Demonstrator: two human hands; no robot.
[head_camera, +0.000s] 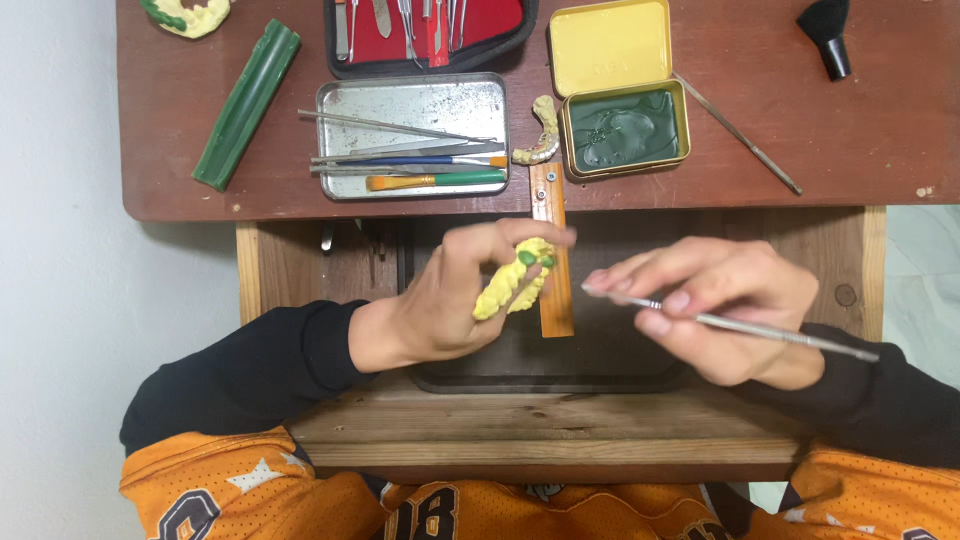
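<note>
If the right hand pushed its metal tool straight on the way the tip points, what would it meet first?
Probably the yellow model held in the left hand; the tool in the right hand points left at it, though depth is unclear.

Seen from above, the left hand (440, 300) grips a yellow dental model (510, 283) dotted with green wax. At three o'clock from it, the right hand (725, 305) pinches a thin metal tool (770, 333). At twelve o'clock on the table (860, 130), a metal tray (410, 105) holds brushes.
</note>
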